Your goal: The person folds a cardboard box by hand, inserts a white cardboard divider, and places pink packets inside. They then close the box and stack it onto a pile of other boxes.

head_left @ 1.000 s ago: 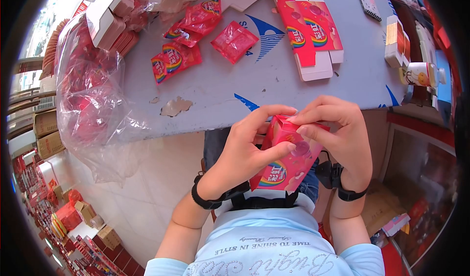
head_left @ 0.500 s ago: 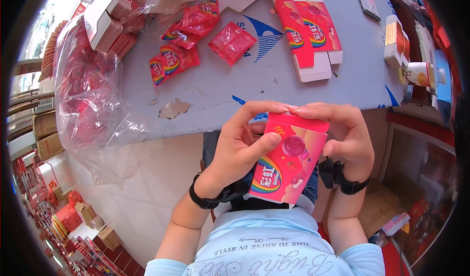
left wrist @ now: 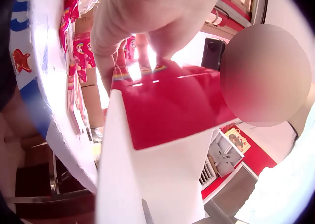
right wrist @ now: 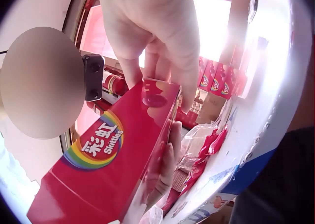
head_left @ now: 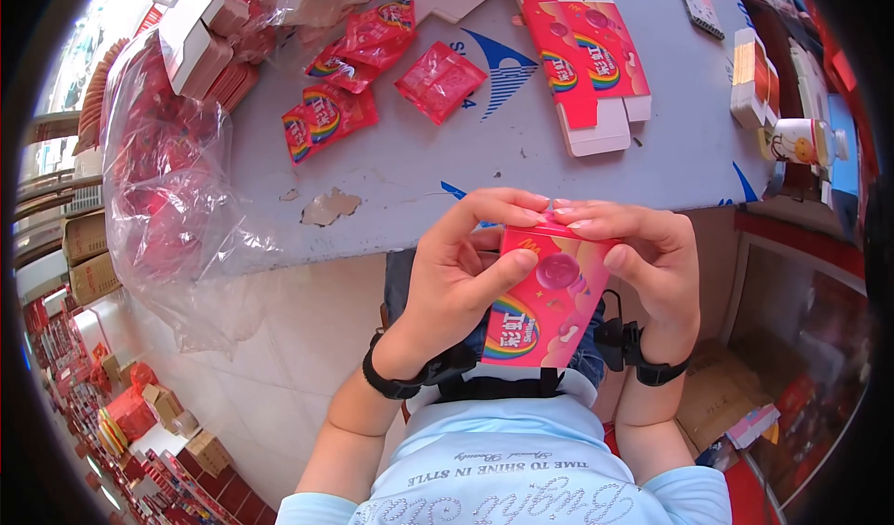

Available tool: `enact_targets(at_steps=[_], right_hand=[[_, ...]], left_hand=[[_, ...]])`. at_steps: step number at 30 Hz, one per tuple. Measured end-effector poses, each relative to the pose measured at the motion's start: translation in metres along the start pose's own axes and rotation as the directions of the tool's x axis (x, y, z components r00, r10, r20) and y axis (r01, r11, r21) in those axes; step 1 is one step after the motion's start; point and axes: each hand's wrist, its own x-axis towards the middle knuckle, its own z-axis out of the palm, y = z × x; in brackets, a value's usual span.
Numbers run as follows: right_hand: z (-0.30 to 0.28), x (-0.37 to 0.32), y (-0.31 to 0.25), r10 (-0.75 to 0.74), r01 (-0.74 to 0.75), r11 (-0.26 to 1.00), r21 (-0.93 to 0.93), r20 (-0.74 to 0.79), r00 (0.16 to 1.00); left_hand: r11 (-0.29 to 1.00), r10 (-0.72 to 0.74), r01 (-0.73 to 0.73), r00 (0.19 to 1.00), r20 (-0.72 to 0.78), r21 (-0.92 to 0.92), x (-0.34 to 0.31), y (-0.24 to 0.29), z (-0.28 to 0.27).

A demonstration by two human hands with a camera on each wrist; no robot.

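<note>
Sagging past the near edge of the surface (head_left: 391, 176), a clear plastic bag (head_left: 168, 213) with pink contents lies at far left, near a stack of white-ended cartons (head_left: 197, 50). Next come overlapping pink packets (head_left: 326, 120), rainbows printed on them, then a single pink packet (head_left: 440, 81), set apart from them. In front of the body, off the surface's near edge, the left hand (head_left: 456, 264) grasps a pink Skittles box (head_left: 545, 301), its thumb on the printed face and its fingers bent towards the far end. The box is tilted, its long axis running from the waist forward and slightly rightward; the end with the flap points away from the body. The right hand (head_left: 656, 255) grips that far end, fingers over the top, thumb by the right edge. Beyond lie pink flattened boxes (head_left: 605, 59), their long axis pointing away from the person; a printed cup (head_left: 799, 141) is at far right
</note>
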Motion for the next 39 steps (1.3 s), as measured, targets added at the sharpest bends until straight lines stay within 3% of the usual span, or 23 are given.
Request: enact_targets(at_steps=[12,15,17,20,24,26,28,30,32,33,38,39], right_hand=[[0.001,0.002,0.001,-0.010,0.013,0.997,-0.074,0.046,0.999],[0.006,0.001,-0.002,-0.025,0.026,0.996,-0.087,0.020,0.999],[0.012,0.001,-0.006,0.024,-0.029,0.998,-0.062,-0.079,0.997],[0.008,-0.002,-0.007,0.091,-0.096,0.990,-0.103,-0.049,0.995],[0.005,0.001,-0.006,0.087,-0.079,0.986,-0.150,0.046,0.995],[0.017,0.006,-0.007,0.097,-0.110,0.986,-0.128,-0.110,0.989],[0.022,0.004,-0.003,0.157,-0.168,0.982,-0.087,-0.123,0.980],[0.021,0.002,0.000,0.213,-0.221,0.974,-0.047,-0.132,0.968],[0.015,-0.001,0.000,0.370,-0.374,0.918,-0.130,-0.055,0.928],[0.015,-0.002,0.005,0.272,-0.276,0.953,-0.124,-0.046,0.961],[0.013,0.005,-0.006,0.266,-0.293,0.952,-0.089,-0.233,0.935],[0.012,0.008,-0.010,0.239,-0.281,0.950,-0.138,-0.259,0.936]], left_hand=[[0.999,0.030,-0.030,0.999,-0.016,0.032,-0.002,-0.002,-0.001],[0.999,0.025,-0.024,1.000,-0.016,0.029,-0.001,0.002,0.001],[1.000,0.018,-0.018,1.000,-0.022,0.021,0.000,0.004,0.001],[0.999,0.009,-0.008,1.000,-0.007,0.052,0.002,0.005,0.000],[0.998,0.026,-0.026,1.000,-0.003,0.062,0.000,0.002,-0.003],[0.997,0.034,-0.033,0.999,-0.014,0.071,0.000,0.002,-0.004],[0.985,0.163,-0.146,0.962,-0.219,0.093,0.000,0.001,-0.006],[0.979,0.187,-0.157,0.943,-0.275,0.127,0.000,0.002,-0.011],[0.979,0.184,-0.201,0.833,-0.521,0.025,0.001,0.004,-0.012],[0.984,0.136,-0.174,0.838,-0.528,-0.024,0.000,0.007,-0.014],[0.994,0.057,-0.094,0.885,-0.462,-0.058,0.000,0.016,-0.016],[1.000,0.014,-0.016,0.938,-0.348,-0.002,-0.002,0.018,-0.019]])
